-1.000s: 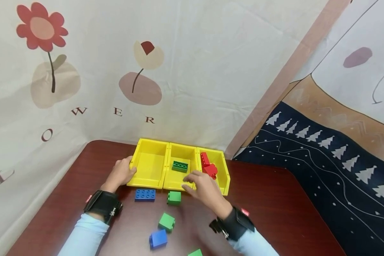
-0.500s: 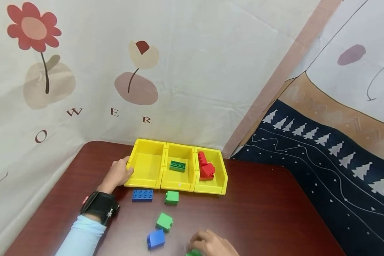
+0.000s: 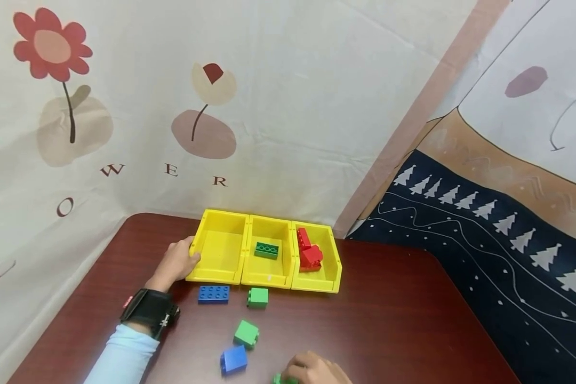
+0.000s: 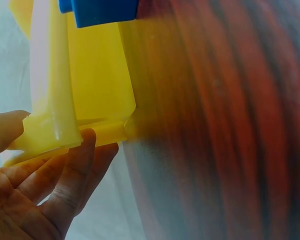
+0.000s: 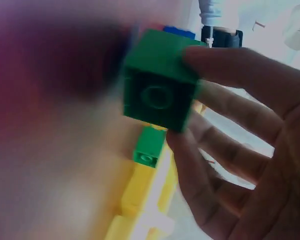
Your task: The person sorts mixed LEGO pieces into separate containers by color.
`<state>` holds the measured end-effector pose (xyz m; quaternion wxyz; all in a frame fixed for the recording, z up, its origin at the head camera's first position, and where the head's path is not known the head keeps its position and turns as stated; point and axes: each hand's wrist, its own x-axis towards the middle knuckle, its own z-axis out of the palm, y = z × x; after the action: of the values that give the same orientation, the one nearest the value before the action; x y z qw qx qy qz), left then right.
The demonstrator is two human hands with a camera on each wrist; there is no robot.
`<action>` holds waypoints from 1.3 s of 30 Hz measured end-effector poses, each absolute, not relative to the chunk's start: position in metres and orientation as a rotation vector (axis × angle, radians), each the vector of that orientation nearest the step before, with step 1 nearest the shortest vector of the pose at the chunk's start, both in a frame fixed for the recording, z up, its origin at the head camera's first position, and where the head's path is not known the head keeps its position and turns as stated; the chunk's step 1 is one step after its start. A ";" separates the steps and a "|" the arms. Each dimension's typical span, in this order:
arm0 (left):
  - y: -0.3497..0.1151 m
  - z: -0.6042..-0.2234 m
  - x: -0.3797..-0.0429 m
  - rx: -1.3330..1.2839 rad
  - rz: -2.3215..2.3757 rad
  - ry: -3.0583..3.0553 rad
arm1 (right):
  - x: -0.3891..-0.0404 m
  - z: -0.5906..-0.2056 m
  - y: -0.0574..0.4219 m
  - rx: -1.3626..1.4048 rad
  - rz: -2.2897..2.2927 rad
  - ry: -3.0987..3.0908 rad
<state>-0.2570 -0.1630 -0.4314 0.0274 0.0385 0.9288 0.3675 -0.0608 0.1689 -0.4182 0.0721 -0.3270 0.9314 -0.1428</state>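
My left hand (image 3: pixel 175 260) grips the left wall of a joined row of yellow bins (image 3: pixel 218 281). In the left wrist view the thumb lies on one side of that yellow wall (image 4: pixel 52 100) and the fingers on the other. At the bottom of the head view my right hand (image 3: pixel 318 369) holds a green toy brick (image 3: pixel 283 379), partly cut off by the frame edge. The right wrist view shows this green brick (image 5: pixel 162 65) pinched between thumb and fingertips, its hollow underside facing the camera.
In front of the bins lie a long blue brick (image 3: pixel 213 294), two green bricks (image 3: pixel 257 298) and a smaller blue brick (image 3: pixel 233 360). A dark green brick (image 3: pixel 266 250) sits in the middle bin, red bricks (image 3: pixel 311 257) in the right one. Printed cloth (image 3: pixel 288 106) hangs behind the table.
My right hand has moved from over the bins down to the near table and taken hold of a green brick. The left hand has kept its grip on the bin.
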 end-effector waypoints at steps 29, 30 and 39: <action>-0.166 -0.434 -0.256 0.144 1.143 2.883 | -0.228 -0.323 0.123 -0.769 -0.526 3.236; -0.166 -0.434 -0.256 0.145 1.144 2.881 | -0.233 -0.324 0.120 -0.750 -0.522 3.230; -0.163 -0.431 -0.255 0.126 1.145 2.872 | -0.272 -0.330 0.101 -0.542 -0.404 3.151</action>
<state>-0.2548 -0.1632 -0.4314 0.0234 0.0406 0.9279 0.3699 -0.2719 0.1011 -0.3301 -0.0405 -0.1681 0.9769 -0.1252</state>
